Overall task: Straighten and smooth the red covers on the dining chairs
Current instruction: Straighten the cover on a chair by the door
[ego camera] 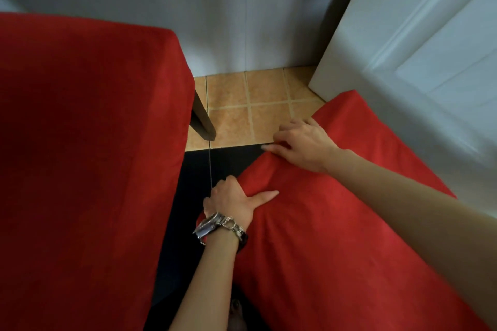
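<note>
Head view, the only feed I have.

- Two red covers in frame. The near red cover (pixel 349 223) fills the lower right and runs diagonally up toward the white door (pixel 416 48). The second red cover (pixel 80 142) fills the left side and lies flat, with no hand on it.
- Left hand (pixel 234 201): at the left edge of the near red cover. The fingers are curled down over the edge and out of sight behind the fabric, and the thumb lies stretched flat on top. I read this as a grip on the cloth edge. A fold rises in the fabric just past the thumb.
- Right hand (pixel 301 142): further up the same edge, at the far left corner of the near red cover. The fingers are bent and bunched around the cloth, with the thumb along the edge. It has hold of the fabric.
- Metal bracelets (pixel 220 226) are on the left wrist.
- A dark chair leg (pixel 203 118) shows below the corner of the second red cover and stands on the tan tiled floor (pixel 236 105).
- A dark floor strip (pixel 199 169) lies between the two covers.
- A pale wall (pixel 215 8) is behind.
- The bottom centre is too dark and blurred to read.
</note>
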A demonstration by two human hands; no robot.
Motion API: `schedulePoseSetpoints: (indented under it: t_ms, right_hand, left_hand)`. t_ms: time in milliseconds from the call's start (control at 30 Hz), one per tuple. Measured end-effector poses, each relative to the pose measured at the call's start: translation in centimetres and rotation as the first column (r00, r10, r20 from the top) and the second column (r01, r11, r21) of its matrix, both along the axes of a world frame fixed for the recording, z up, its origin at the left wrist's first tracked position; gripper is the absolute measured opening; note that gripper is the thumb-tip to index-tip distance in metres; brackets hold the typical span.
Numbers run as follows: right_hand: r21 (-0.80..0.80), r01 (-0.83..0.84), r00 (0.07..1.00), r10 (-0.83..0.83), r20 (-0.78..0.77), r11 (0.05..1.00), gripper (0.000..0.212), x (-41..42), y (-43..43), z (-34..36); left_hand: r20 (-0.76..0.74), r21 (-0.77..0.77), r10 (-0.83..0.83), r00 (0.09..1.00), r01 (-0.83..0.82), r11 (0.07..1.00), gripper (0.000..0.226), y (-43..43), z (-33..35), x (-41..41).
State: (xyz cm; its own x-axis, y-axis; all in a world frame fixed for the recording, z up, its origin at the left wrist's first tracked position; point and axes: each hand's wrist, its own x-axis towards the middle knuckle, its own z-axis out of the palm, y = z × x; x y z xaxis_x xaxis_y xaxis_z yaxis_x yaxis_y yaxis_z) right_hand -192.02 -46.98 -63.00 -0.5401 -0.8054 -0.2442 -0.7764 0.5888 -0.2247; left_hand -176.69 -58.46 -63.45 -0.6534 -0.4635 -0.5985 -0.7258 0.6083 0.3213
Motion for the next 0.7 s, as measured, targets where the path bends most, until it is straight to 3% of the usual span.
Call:
schedulePoseSetpoints:
  t_ms: [133, 233, 367, 700]
  right_hand:
    - [0.309, -0.144, 0.968, 0.070, 0.240, 0.940, 0.097, -0.3, 0.3, 5.0]
    - [0.560, -0.277, 0.954, 0.151, 0.261, 0.781, 0.121, -0.5, 1.2, 8.5]
    - [0.621, -0.332, 0.942, 0.279, 0.184, 0.710, 0.114, 0.7, 1.7, 12.3]
    - [0.558, -0.206, 0.977, 0.203, 0.068, 0.804, 0.097, 4.6, 7.1, 22.4]
  left_hand:
    - [-0.003, -0.018, -0.017, 1.000, 0.017, 1.000, 0.089, 1.2, 3.9, 0.7]
    - [0.003, -0.009, -0.028, 1.000, 0.028, 1.000, 0.087, 1.9, 6.6, 1.1]
    - [-0.011, -0.012, -0.060, 0.998, 0.060, 0.998, 0.085, 3.0, 10.5, 1.8]
    - [0.015, -0.016, -0.310, 0.951, 0.310, 0.951, 0.071, 6.7, 20.4, 4.1]
